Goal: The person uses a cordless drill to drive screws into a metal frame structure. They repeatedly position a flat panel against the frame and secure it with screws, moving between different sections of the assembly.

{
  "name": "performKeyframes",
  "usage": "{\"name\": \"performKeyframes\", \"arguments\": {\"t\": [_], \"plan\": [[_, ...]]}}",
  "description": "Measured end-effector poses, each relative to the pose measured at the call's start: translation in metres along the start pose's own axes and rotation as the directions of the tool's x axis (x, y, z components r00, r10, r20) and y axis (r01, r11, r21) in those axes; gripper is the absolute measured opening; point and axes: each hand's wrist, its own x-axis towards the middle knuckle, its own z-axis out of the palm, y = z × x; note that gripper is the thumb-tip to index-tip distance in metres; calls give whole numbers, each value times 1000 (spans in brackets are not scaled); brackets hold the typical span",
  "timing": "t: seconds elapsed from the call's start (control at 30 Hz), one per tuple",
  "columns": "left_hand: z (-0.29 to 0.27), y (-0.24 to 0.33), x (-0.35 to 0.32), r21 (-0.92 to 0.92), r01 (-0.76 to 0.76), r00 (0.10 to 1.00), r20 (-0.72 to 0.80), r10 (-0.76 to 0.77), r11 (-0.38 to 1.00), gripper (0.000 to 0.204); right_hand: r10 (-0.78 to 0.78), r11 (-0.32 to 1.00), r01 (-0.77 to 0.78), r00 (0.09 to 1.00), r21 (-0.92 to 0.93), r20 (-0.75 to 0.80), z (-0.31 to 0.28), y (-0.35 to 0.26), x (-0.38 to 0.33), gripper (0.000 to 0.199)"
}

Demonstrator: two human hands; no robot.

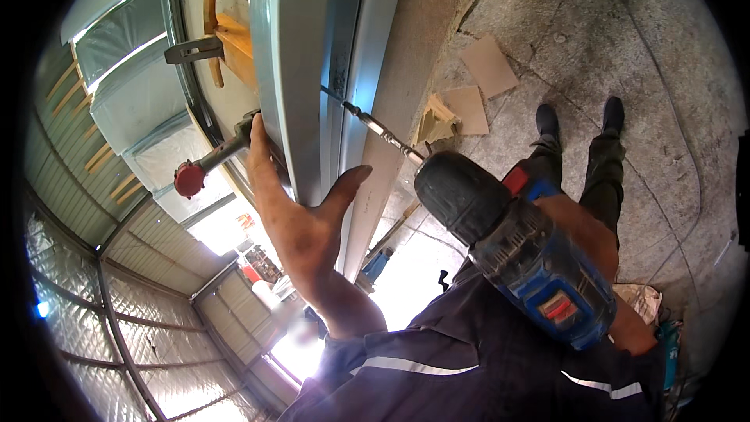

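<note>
My right hand (584, 228) is wrapped round a black and blue cordless drill (539, 266), partly hidden behind its body. The drill's long bit (383, 133) slants up and left, its thin tip meeting the groove of a grey metal profile (308, 70). My left hand (305, 234) is spread at the profile, thumb stretched away from the fingers. The extended index finger lies along the profile's left side, close to a clamp with a red end (190, 178); the other fingers are mostly hidden.
Another clamp (195, 50) grips an orange wooden piece (234, 43) at upper left. Cardboard pieces (490, 66) lie on the concrete floor (562, 39), where a cable (652, 55) runs at right. Beside the profile runs a wooden beam (418, 55). Wrapped stacks (141, 113) stand at left.
</note>
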Motion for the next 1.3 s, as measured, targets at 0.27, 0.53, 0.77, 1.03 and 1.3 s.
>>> {"name": "performKeyframes", "arguments": {"t": [0.27,0.53,0.77,1.03,1.3], "plan": [[6,1,5,-112,60,998,-24,-63,992,93,89,970,-85,996,-229,9,4,-6,-11,35],[8,-1,4,-198,101,994,-26,-108,975,95,-25,967,26,1000,-254,6,2,-8,2,40],[6,1,6,-146,87,996,-20,-91,985,94,-16,994,20,999,-108,31,-1,-2,0,52],[4,4,7,-163,144,989,-19,-149,976,95,143,978,-157,984,-140,-103,13,-11,-3,51],[7,-3,4,-181,121,989,-59,-134,976,95,308,781,-146,936,-608,171,-8,-34,-5,43]]}}
